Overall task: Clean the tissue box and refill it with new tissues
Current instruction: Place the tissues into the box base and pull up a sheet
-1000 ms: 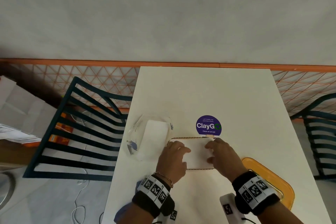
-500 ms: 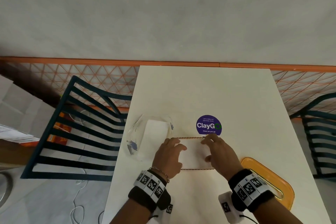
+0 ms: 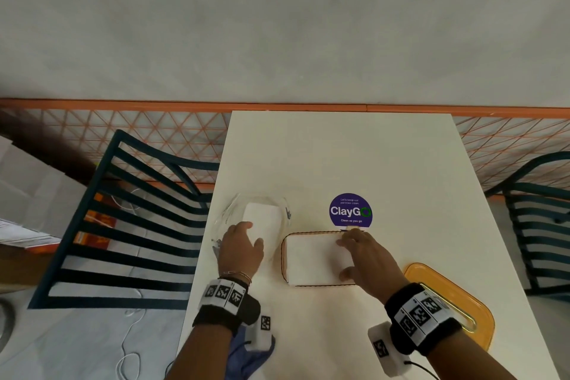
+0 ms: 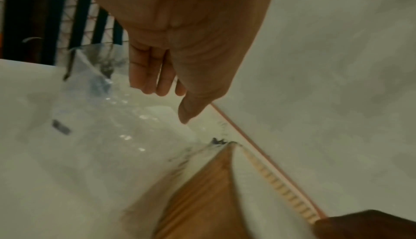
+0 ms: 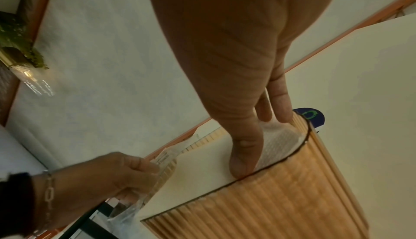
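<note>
Tissue box (image 5: 281,200) under right grip (image 5: 236,61)

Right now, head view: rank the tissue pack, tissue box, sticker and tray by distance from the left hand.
From the left hand:
1. pack: right under the hand, leftmost.
2. box: just to the hand's right.
3. sticker: beyond the box's far right corner.
4. tray: far right, close to the person.

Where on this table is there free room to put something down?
Bare: the far half of the table, beyond the sticker, and right of it. Crowded near side: tissue pack, tissue box, left hand, right hand, tray, cloth.
</note>
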Tool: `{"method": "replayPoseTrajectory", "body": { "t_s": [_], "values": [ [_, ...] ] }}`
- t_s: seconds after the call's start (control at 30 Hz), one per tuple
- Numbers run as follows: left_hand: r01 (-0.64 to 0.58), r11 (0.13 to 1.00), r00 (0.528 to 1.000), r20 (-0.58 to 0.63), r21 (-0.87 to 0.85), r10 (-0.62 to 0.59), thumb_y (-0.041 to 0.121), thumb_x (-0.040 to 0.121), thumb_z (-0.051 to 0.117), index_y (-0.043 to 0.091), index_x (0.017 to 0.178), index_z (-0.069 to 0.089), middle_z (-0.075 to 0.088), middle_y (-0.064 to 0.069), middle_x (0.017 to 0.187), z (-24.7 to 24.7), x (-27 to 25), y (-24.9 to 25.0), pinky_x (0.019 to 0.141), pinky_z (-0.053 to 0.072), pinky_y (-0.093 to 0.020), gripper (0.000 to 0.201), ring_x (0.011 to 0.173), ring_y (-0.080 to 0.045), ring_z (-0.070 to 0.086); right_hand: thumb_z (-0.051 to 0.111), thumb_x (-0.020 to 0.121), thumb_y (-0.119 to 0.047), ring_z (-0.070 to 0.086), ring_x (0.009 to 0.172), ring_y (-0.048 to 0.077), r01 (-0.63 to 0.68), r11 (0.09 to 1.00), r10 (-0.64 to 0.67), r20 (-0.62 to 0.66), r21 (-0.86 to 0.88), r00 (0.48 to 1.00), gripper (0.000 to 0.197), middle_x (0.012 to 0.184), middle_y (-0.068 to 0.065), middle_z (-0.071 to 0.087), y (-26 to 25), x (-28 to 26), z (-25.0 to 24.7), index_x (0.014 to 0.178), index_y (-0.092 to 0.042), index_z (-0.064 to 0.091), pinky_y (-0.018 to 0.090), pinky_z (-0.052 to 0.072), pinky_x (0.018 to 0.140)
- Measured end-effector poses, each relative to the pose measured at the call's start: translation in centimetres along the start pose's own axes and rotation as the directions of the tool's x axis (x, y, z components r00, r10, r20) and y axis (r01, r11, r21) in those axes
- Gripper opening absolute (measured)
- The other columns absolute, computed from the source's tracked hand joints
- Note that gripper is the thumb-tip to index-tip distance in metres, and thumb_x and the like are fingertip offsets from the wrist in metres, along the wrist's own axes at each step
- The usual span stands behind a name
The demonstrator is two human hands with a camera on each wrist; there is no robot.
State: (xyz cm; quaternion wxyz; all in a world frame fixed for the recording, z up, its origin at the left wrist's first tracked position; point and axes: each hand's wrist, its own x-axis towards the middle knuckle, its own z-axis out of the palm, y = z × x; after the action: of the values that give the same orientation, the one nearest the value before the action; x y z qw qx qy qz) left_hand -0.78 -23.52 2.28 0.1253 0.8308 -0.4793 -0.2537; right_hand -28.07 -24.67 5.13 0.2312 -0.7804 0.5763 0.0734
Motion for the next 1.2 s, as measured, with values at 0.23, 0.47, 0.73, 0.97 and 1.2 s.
{"method": "replayPoseTrajectory", "body": {
  "t_s": [0.23, 0.47, 0.73, 0.97, 1.2],
  "values": [
    [0.128, 0.979, 0.978, 0.144, 0.16, -0.152, 0.052, 0.071, 0.082, 0.019, 0.151, 0.035, 0.046, -0.007, 0.151, 1.8, 2.8, -1.4, 0.116, 0.035, -0.054, 0.099, 0.139, -0.032, 0.045, 0.081, 0.079, -0.034, 0.041, 0.139, 0.015, 0.016, 1.0, -0.016, -0.004, 0.018, 1.0, 0.076, 0.154, -0.009, 0.041, -0.6, 0.1, 0.4, 0.147, -0.026, 0.048, 0.027, 0.045, 0.104],
    [0.134, 0.953, 0.976, 0.129, 0.272, -0.174, 0.051, 0.065, 0.088, 0.012, 0.145, 0.037, 0.05, -0.01, 0.145, 3.1, 3.4, -1.6, 0.112, 0.04, -0.048, 0.103, 0.134, -0.03, 0.049, 0.08, 0.08, -0.028, 0.05, 0.132, 0.019, 0.04, 0.999, -0.04, 0.005, 0.033, 0.999, 0.071, 0.148, -0.009, 0.048, -1.2, 0.8, 0.5, 0.144, -0.025, 0.051, 0.029, 0.047, 0.101],
    [0.214, 0.956, 0.96, 0.135, 0.2, -0.244, 0.053, 0.057, 0.092, 0.012, 0.144, 0.035, 0.049, -0.011, 0.142, 3.0, 4.1, -2.1, 0.109, 0.04, -0.049, 0.112, 0.132, -0.033, 0.049, 0.077, 0.083, -0.04, 0.066, 0.098, 0.014, 0.028, 0.993, -0.021, -0.065, 0.115, 0.998, 0.045, 0.125, -0.014, 0.062, -2.9, 1.8, -1.2, 0.125, -0.026, 0.067, 0.026, 0.05, 0.079],
    [0.224, 0.958, 0.962, 0.115, 0.18, -0.247, 0.059, 0.055, 0.09, 0.013, 0.139, 0.044, 0.053, -0.009, 0.14, 3.2, 4.5, -2.5, 0.108, 0.043, -0.049, 0.106, 0.131, -0.031, 0.052, 0.079, 0.08, -0.046, 0.067, 0.083, 0.011, 0.123, 0.973, -0.102, -0.116, 0.194, 0.988, 0.038, 0.113, -0.015, 0.064, -6.7, 4.6, -2.8, 0.112, -0.029, 0.071, 0.03, 0.055, 0.074],
    [0.212, 0.966, 0.975, 0.032, 0.147, -0.219, 0.052, 0.063, 0.087, 0.017, 0.134, 0.051, 0.058, -0.006, 0.133, 3.0, 4.5, -2.7, 0.106, 0.045, -0.044, 0.087, 0.125, -0.027, 0.056, 0.079, 0.079, -0.048, 0.067, 0.086, 0.01, 0.151, 0.974, -0.141, -0.069, 0.168, 0.988, 0.042, 0.118, -0.014, 0.06, -9.6, 8.1, -2.6, 0.115, -0.03, 0.069, 0.024, 0.043, 0.071]
  ]
}}
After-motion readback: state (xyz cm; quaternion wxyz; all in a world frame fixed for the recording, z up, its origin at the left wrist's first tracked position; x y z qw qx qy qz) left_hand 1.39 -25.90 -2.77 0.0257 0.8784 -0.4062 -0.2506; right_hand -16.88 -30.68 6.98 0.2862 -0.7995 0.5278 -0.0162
